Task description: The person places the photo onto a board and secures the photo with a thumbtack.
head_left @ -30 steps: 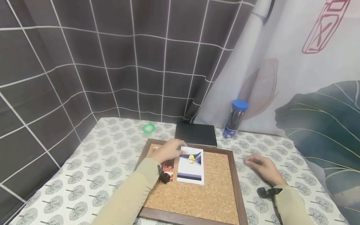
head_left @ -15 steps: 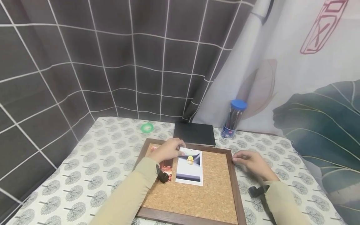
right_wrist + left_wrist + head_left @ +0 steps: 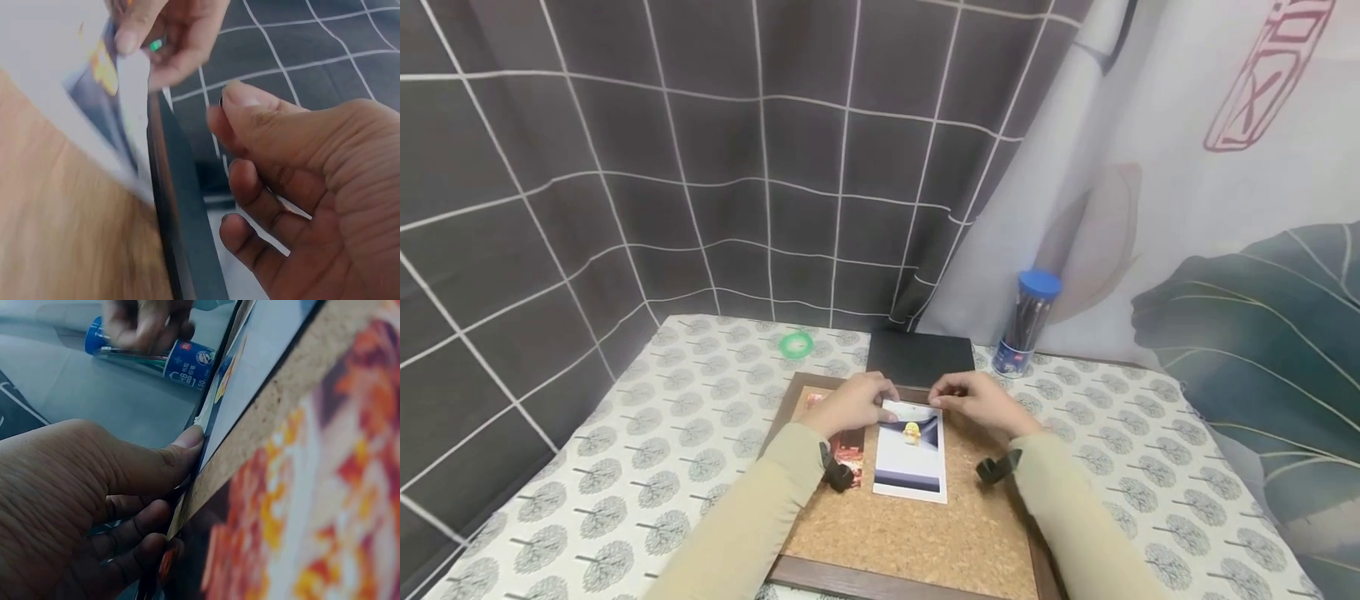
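A photo print [image 3: 910, 467] with a yellow toy figure lies on the framed corkboard [image 3: 925, 533]. At its upper left corner my left hand [image 3: 857, 404] holds it, thumb on the print and other fingers at the wooden frame edge [image 3: 178, 515]. My right hand [image 3: 981, 404] hovers by the print's upper right corner. In the right wrist view its thumb and index finger pinch a tiny dark pin-like piece [image 3: 222, 101], mostly hidden by the fingertips. A second print [image 3: 850, 462], red and orange, lies on the cork to the left, partly under the left wrist.
Behind the board lies a black notebook [image 3: 917, 354]. A blue-capped tube of pencils [image 3: 1026, 325] stands at the back right. A green tape roll [image 3: 796, 344] lies at the back left. The patterned tablecloth [image 3: 700, 392] runs up to the dark checked curtain [image 3: 797, 208].
My right hand has moved left and away from me, from the tablecloth beside the board to the print's upper right corner. My left hand has stayed on the print.
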Action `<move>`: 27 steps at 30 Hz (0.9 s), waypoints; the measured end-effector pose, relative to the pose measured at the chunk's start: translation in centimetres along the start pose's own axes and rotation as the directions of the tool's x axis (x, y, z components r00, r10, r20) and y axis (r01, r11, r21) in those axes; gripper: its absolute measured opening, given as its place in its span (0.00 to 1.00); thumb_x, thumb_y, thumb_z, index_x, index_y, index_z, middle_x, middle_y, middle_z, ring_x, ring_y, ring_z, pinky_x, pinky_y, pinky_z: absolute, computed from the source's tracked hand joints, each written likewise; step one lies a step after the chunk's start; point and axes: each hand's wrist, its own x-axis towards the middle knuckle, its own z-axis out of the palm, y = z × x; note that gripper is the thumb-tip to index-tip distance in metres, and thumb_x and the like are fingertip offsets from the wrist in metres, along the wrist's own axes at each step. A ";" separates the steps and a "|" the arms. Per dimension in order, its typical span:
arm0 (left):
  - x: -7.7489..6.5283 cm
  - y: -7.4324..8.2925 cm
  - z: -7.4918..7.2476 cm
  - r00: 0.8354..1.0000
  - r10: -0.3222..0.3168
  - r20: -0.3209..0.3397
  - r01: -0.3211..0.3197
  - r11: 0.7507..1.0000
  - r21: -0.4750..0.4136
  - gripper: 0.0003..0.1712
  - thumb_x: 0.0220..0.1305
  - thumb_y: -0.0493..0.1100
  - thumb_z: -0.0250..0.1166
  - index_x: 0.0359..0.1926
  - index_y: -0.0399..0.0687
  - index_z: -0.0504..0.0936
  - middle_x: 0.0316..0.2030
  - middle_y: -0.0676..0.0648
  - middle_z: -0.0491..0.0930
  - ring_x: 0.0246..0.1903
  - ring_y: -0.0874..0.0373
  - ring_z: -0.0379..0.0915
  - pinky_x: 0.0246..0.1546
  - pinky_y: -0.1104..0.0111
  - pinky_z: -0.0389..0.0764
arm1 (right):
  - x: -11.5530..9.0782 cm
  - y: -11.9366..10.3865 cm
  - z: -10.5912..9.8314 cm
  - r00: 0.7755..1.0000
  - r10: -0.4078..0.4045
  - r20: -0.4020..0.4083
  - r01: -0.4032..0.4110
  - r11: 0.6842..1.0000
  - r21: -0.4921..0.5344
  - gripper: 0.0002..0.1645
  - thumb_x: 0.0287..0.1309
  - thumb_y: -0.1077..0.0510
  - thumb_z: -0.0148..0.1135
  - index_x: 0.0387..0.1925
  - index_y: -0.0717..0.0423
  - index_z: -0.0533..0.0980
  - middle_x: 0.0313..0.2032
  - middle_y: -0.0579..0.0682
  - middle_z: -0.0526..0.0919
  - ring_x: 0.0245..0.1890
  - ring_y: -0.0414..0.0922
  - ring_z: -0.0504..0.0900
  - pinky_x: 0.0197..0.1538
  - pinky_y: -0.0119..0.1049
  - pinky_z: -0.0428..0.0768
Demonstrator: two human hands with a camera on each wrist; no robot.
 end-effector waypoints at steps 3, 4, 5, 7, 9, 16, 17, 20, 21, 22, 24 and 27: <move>0.1 0.0 0.2 1.000 -0.004 0.011 0.004 1.000 0.007 0.17 0.59 0.49 0.74 0.47 0.49 0.85 0.37 0.55 0.77 0.35 0.61 0.73 0.41 0.68 0.77 | 1.6 0.1 1.1 0.999 0.037 -0.019 -0.036 0.999 0.037 0.07 0.63 0.53 0.68 0.37 0.51 0.86 0.33 0.42 0.86 0.34 0.41 0.81 0.40 0.36 0.79; 0.1 0.1 0.3 1.000 -0.005 0.014 0.005 1.000 0.009 0.17 0.60 0.49 0.74 0.47 0.50 0.85 0.37 0.55 0.77 0.36 0.62 0.73 0.41 0.68 0.77 | 1.9 0.3 1.5 0.999 0.035 -0.024 -0.034 0.999 0.032 0.06 0.63 0.53 0.68 0.37 0.50 0.85 0.33 0.41 0.86 0.34 0.41 0.81 0.41 0.37 0.79; 0.1 0.1 0.3 1.000 -0.004 0.014 0.004 1.000 0.005 0.17 0.60 0.49 0.74 0.47 0.50 0.85 0.38 0.55 0.77 0.36 0.62 0.73 0.42 0.68 0.77 | 2.1 0.5 1.8 0.999 0.036 -0.025 -0.035 0.999 0.033 0.05 0.64 0.53 0.68 0.37 0.49 0.85 0.33 0.41 0.86 0.34 0.41 0.81 0.42 0.38 0.79; 0.2 0.3 0.5 1.000 -0.004 0.013 0.004 1.000 0.005 0.17 0.60 0.49 0.74 0.47 0.50 0.85 0.39 0.54 0.78 0.37 0.62 0.73 0.42 0.68 0.78 | 2.1 1.3 2.3 0.999 0.031 -0.025 -0.031 0.999 0.011 0.03 0.64 0.52 0.67 0.36 0.45 0.85 0.33 0.39 0.85 0.35 0.40 0.81 0.44 0.38 0.78; 0.3 0.4 0.5 1.000 -0.005 0.012 0.005 1.000 0.003 0.16 0.60 0.49 0.74 0.47 0.50 0.85 0.39 0.55 0.78 0.37 0.62 0.73 0.43 0.68 0.78 | 1.9 2.0 2.6 1.000 0.017 -0.020 -0.017 1.000 -0.014 0.02 0.65 0.51 0.67 0.36 0.42 0.84 0.33 0.38 0.85 0.36 0.41 0.80 0.45 0.38 0.78; 0.5 0.3 0.2 1.000 -0.008 0.011 0.008 1.000 0.014 0.17 0.60 0.50 0.74 0.48 0.50 0.85 0.39 0.55 0.77 0.38 0.61 0.73 0.44 0.68 0.78 | 1.2 3.1 2.4 0.998 0.026 -0.064 -0.027 1.000 -0.011 0.05 0.64 0.48 0.67 0.37 0.42 0.84 0.36 0.38 0.84 0.37 0.42 0.78 0.45 0.38 0.76; 0.5 0.3 0.2 1.000 -0.011 0.012 0.011 1.000 0.016 0.17 0.60 0.50 0.74 0.48 0.50 0.85 0.39 0.55 0.77 0.38 0.61 0.73 0.44 0.68 0.78 | 1.2 3.2 2.5 0.997 0.022 -0.069 -0.023 1.000 -0.013 0.05 0.64 0.48 0.68 0.37 0.42 0.84 0.36 0.38 0.83 0.37 0.41 0.78 0.45 0.38 0.76; 0.3 0.1 0.2 1.000 -0.015 0.013 0.014 1.000 0.025 0.16 0.60 0.50 0.74 0.47 0.51 0.85 0.39 0.55 0.77 0.38 0.62 0.73 0.44 0.68 0.78 | 1.3 3.1 2.9 0.998 -0.014 -0.066 0.013 1.000 -0.022 0.03 0.63 0.49 0.68 0.37 0.41 0.84 0.37 0.37 0.83 0.39 0.41 0.78 0.46 0.38 0.76; 0.3 0.0 0.3 1.000 -0.014 0.014 0.013 0.999 0.029 0.16 0.60 0.50 0.74 0.47 0.51 0.85 0.39 0.55 0.77 0.38 0.62 0.73 0.44 0.67 0.78 | 1.4 3.1 3.0 0.998 -0.023 -0.060 0.022 0.999 -0.024 0.03 0.63 0.49 0.69 0.37 0.40 0.84 0.37 0.37 0.82 0.40 0.40 0.77 0.46 0.38 0.76; 0.3 0.0 0.3 1.000 -0.013 0.013 0.012 0.999 0.034 0.16 0.60 0.50 0.74 0.47 0.51 0.85 0.39 0.55 0.77 0.37 0.62 0.73 0.44 0.67 0.77 | 1.4 3.0 3.2 0.998 -0.031 -0.056 0.030 0.999 -0.027 0.04 0.63 0.48 0.68 0.37 0.40 0.84 0.37 0.36 0.82 0.40 0.40 0.77 0.46 0.38 0.76; 0.2 -0.1 0.4 1.000 -0.008 0.011 0.008 0.999 0.038 0.16 0.60 0.50 0.74 0.47 0.51 0.85 0.39 0.55 0.77 0.37 0.62 0.73 0.44 0.67 0.77 | 1.5 2.9 3.5 0.997 -0.049 -0.053 0.048 0.998 -0.032 0.05 0.63 0.48 0.68 0.37 0.41 0.84 0.37 0.36 0.82 0.41 0.41 0.76 0.47 0.39 0.75; 0.2 -0.3 0.4 1.000 -0.004 0.009 0.004 0.999 0.042 0.16 0.60 0.50 0.74 0.46 0.51 0.85 0.39 0.55 0.77 0.37 0.62 0.72 0.43 0.68 0.77 | 1.6 2.8 3.7 0.996 -0.062 -0.058 0.059 0.997 -0.040 0.06 0.63 0.47 0.67 0.35 0.42 0.84 0.37 0.36 0.81 0.41 0.41 0.75 0.47 0.40 0.74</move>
